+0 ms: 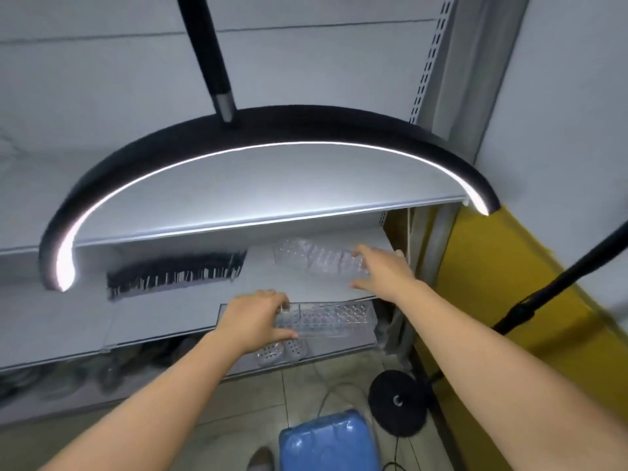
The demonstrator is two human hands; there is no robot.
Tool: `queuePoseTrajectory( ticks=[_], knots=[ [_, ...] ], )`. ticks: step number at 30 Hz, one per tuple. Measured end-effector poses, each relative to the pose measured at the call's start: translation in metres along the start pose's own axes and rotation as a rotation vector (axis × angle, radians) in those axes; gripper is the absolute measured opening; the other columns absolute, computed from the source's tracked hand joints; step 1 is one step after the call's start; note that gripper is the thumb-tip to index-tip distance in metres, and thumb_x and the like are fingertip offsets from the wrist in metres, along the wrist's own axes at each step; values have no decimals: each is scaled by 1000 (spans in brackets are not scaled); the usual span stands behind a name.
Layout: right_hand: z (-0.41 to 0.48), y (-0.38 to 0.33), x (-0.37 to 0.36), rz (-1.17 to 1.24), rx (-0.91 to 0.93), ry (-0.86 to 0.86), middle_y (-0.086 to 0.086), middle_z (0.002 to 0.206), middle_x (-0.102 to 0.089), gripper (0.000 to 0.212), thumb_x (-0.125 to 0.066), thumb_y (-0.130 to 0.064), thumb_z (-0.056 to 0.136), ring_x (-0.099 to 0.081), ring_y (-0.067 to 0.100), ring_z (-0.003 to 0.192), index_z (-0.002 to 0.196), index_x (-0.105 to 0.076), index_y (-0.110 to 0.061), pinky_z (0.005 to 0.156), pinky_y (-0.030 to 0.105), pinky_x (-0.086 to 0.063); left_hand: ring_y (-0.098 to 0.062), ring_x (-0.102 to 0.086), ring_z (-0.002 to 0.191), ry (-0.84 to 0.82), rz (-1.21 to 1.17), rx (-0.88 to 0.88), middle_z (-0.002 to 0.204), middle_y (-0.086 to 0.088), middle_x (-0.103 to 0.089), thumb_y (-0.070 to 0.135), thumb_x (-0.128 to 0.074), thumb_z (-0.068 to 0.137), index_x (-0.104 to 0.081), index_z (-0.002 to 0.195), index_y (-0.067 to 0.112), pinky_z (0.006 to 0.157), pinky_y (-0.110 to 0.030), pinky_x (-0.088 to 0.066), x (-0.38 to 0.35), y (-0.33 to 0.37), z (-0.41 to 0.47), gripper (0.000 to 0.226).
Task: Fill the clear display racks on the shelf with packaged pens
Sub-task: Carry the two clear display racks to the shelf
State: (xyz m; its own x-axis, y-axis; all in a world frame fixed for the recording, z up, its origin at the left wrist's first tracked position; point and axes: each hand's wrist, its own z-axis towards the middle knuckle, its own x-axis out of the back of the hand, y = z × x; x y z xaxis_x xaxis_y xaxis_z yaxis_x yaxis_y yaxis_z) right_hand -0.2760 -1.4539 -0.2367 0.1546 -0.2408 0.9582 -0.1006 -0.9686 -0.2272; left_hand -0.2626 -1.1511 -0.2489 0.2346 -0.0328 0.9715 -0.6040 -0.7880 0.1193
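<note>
Two clear display racks with rows of round holes lie on the white shelf [190,311]. My left hand [255,321] grips the left end of the near rack [326,319] at the shelf's front edge. My right hand [380,266] holds the right end of the far rack [316,258], which sits deeper on the shelf and looks blurred. A long row of dark packaged pens [176,271] lies on the shelf to the left of both racks.
A black arc-shaped lamp [272,130] on a pole hangs in front of the upper shelf. Below stand a blue plastic stool [326,440], a round black stand base [397,402] with cables, and a yellow wall at the right.
</note>
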Motion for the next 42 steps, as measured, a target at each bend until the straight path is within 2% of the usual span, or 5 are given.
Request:
queuePoseTrajectory(
  ticks=[12, 16, 30, 33, 42],
  knots=[
    [174, 16, -104, -141, 29, -122, 10, 128, -58, 69, -73, -37, 88, -47, 30, 122, 145, -36, -27, 100, 42, -37, -15, -60, 117, 9, -78, 110, 126, 13, -63, 85, -61, 76, -56, 126, 39, 91, -35, -43, -90, -74, 140, 68],
    [207, 19, -122, -179, 35, -148, 11, 133, -56, 74, -73, -37, 89, -48, 33, 126, 150, -32, -28, 107, 46, -35, -16, -58, 120, 13, -62, 99, 130, 12, -61, 83, -61, 78, -55, 130, 38, 94, -35, -43, -118, -84, 163, 69],
    [259, 11, -178, -217, -9, -60, 18, 145, -41, 67, -69, -17, 90, -35, 38, 138, 147, -36, -29, 120, 47, -23, -17, -57, 121, 89, -97, 79, 130, 11, -61, 82, -59, 80, -53, 132, 36, 96, -39, -42, -177, -101, 201, 70],
    [261, 12, -188, -209, -46, 2, 14, 141, -41, 67, -67, -11, 90, -36, 35, 137, 147, -39, -32, 117, 44, -27, -19, -56, 120, 116, -72, 72, 129, 9, -61, 82, -57, 82, -52, 132, 35, 95, -40, -40, -180, -101, 210, 69],
    [279, -2, -189, -177, -241, 84, 14, 152, -34, 67, -67, -21, 96, -26, 33, 147, 155, -37, -27, 114, 42, -33, -21, -55, 120, 142, -15, 44, 128, 5, -60, 81, -55, 85, -49, 133, 30, 97, -41, -39, -189, -97, 227, 71]
  ],
)
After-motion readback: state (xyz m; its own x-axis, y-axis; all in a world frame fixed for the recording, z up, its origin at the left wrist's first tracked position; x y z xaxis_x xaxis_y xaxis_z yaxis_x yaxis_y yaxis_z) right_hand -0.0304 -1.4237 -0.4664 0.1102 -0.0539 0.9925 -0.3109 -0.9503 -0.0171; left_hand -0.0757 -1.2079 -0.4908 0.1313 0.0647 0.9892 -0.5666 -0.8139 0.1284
